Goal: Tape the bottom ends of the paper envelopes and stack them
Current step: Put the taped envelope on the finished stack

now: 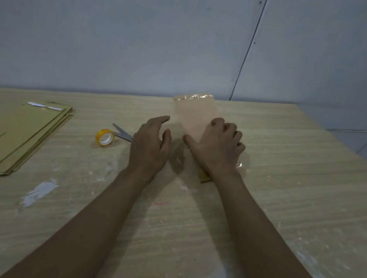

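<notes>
Far left on the pale wood-grain worktop (pixel 264 198): a flat stack of olive-brown paper envelopes (pixel 11 134), edges slightly fanned, a white strip at its far end. Right of it, a small roll of clear tape with a yellow core (pixel 105 137) stands on edge, touching the blades of grey metal scissors (pixel 122 132) partly hidden behind the left hand (pixel 151 143). That hand hovers released, fingers relaxed and spread, grasping nothing. The right hand (pixel 218 145) grasps a pale tan paper envelope (pixel 195 116), thumb on its near face, fingers curled behind; the envelope tilts upward, glossy tape across its far end. White smears mark the worktop.
</notes>
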Demonstrator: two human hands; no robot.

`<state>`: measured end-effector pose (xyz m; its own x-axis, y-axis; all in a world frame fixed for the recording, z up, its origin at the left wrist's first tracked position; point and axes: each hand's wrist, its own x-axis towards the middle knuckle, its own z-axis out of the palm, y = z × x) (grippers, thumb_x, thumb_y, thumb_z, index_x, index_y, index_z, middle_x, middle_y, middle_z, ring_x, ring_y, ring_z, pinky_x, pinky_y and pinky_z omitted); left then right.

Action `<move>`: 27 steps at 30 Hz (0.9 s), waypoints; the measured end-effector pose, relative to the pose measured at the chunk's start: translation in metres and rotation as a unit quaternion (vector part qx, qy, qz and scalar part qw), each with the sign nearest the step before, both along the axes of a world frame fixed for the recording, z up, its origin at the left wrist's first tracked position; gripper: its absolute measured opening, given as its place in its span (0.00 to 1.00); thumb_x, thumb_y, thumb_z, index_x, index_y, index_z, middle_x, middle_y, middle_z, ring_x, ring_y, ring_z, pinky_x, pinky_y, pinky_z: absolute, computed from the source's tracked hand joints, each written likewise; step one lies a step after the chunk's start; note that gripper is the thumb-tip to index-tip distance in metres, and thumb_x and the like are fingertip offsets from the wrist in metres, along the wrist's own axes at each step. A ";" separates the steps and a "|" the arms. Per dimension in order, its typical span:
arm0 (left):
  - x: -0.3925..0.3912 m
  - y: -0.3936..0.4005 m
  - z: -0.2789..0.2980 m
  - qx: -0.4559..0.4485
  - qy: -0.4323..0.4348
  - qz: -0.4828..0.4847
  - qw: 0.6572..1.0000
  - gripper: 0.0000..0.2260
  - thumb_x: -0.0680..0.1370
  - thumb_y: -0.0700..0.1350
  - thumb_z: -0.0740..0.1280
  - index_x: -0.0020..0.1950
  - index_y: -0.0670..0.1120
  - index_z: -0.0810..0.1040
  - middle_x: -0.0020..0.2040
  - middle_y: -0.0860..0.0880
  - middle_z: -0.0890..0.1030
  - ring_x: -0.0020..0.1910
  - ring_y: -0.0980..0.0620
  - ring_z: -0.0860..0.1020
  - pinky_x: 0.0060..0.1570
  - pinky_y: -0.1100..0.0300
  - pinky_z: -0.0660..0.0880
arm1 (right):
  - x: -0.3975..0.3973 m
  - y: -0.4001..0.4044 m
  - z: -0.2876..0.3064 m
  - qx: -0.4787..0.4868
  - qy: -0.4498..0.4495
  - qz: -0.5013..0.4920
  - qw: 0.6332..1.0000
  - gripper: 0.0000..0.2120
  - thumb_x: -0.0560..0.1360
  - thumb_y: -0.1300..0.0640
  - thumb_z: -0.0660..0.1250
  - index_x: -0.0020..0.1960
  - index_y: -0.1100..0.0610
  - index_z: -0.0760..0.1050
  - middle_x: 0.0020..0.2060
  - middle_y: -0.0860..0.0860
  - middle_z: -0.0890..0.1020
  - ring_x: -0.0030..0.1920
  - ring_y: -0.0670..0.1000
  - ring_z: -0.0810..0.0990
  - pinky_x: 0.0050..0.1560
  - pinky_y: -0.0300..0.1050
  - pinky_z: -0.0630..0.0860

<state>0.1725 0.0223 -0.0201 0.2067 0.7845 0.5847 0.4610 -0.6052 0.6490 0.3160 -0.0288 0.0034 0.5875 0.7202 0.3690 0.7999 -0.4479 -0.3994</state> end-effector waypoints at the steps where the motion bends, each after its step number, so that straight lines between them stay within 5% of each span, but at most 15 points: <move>1: -0.001 0.001 -0.002 0.017 0.052 0.011 0.998 0.18 0.77 0.48 0.61 0.66 0.45 0.78 0.64 0.46 0.79 0.61 0.44 0.77 0.61 0.48 0.72 | 0.006 0.006 0.002 -0.005 -0.002 -0.009 1.000 0.38 0.65 0.29 0.67 0.64 0.54 0.66 0.62 0.57 0.70 0.62 0.61 0.67 0.59 0.59 0.66; 5: 0.000 0.004 -0.011 -0.041 0.228 0.028 0.972 0.19 0.82 0.52 0.61 0.72 0.49 0.72 0.76 0.50 0.68 0.75 0.50 0.64 0.73 0.44 0.54 | 0.029 0.032 0.007 -0.052 0.015 -0.034 0.998 0.40 0.66 0.28 0.65 0.66 0.54 0.65 0.65 0.59 0.70 0.64 0.63 0.66 0.61 0.61 0.65; 8: 0.001 0.005 -0.013 -0.055 0.275 0.038 0.959 0.21 0.83 0.54 0.59 0.75 0.50 0.68 0.78 0.51 0.64 0.78 0.50 0.59 0.75 0.42 0.48 | 0.042 0.049 0.010 -0.090 0.026 -0.030 0.995 0.41 0.67 0.28 0.64 0.69 0.54 0.63 0.67 0.61 0.68 0.67 0.64 0.65 0.62 0.63 0.62; 23: 0.002 0.003 -0.013 -0.060 0.282 0.032 0.957 0.21 0.83 0.54 0.59 0.73 0.48 0.70 0.75 0.52 0.69 0.76 0.50 0.62 0.76 0.40 0.47 | 0.044 0.081 0.010 -0.180 0.021 -0.003 0.983 0.49 0.66 0.25 0.63 0.75 0.56 0.57 0.72 0.62 0.64 0.72 0.66 0.59 0.68 0.67 0.53; 27: 0.001 0.002 -0.013 -0.051 0.264 0.035 0.963 0.19 0.82 0.53 0.60 0.72 0.48 0.72 0.73 0.51 0.71 0.76 0.51 0.63 0.75 0.40 0.46 | 0.036 0.074 0.003 -0.067 -0.014 0.021 0.997 0.34 0.70 0.33 0.64 0.68 0.52 0.69 0.67 0.58 0.71 0.69 0.62 0.63 0.66 0.63 0.55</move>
